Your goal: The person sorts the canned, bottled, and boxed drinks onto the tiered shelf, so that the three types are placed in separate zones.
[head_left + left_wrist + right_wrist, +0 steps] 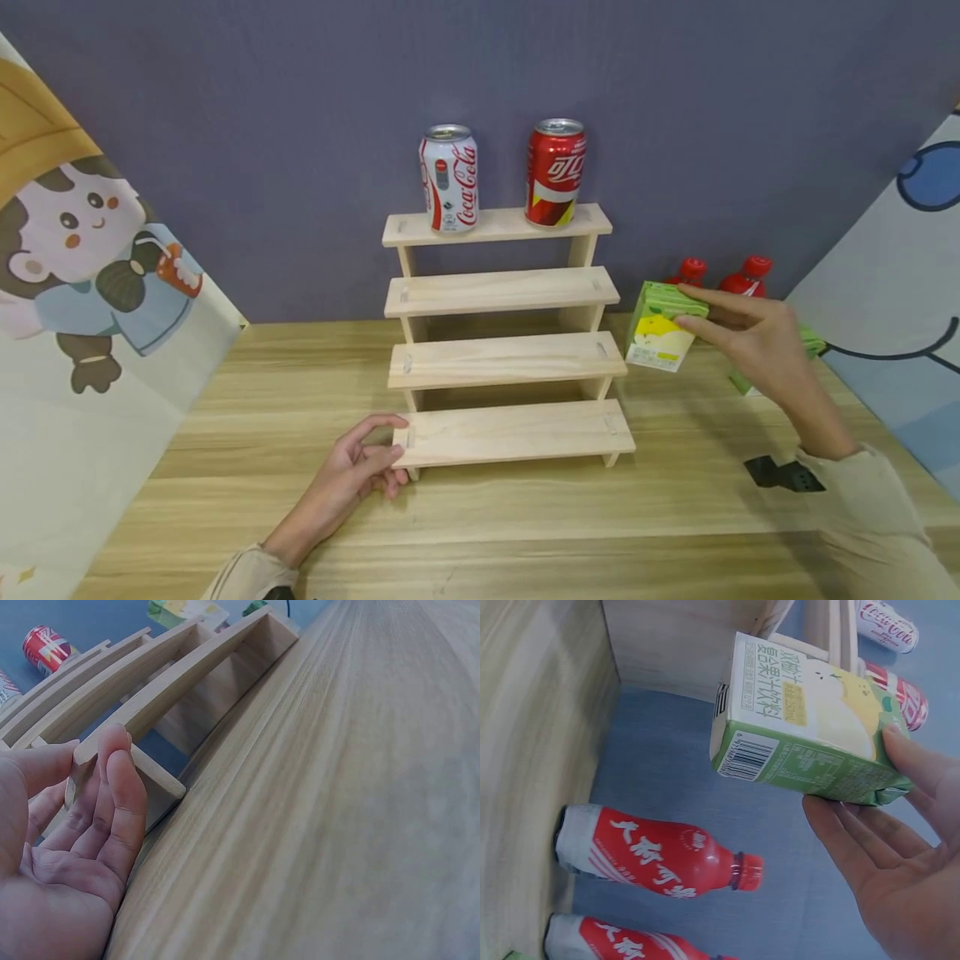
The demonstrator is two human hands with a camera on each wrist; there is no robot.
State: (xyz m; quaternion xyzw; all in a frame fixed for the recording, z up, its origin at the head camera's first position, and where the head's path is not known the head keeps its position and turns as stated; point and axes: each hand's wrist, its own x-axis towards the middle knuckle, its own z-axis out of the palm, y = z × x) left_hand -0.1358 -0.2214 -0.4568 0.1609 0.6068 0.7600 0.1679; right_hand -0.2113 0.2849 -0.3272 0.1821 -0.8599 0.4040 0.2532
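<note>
Between its thumb and fingers, my right hand (757, 333) pinches the top of a green and white juice carton (660, 329), held off the table to the right of a stepped wooden rack (510, 358). The right wrist view shows the carton (810, 720) with its barcode side visible. My left hand (356, 462) grips the left end of the rack's lowest board (150, 697), thumb on top and fingers curled under the edge. On the top step stand a white Coca-Cola can (450, 179) at the left and a red cola can (557, 175) at the right.
Two red-capped bottles (660, 851) stand by the back wall at the right. Another green carton (742, 382) is partly hidden behind my right hand. A dark panel (300, 167) rises behind the rack, with printed side panels (97, 250) left and right.
</note>
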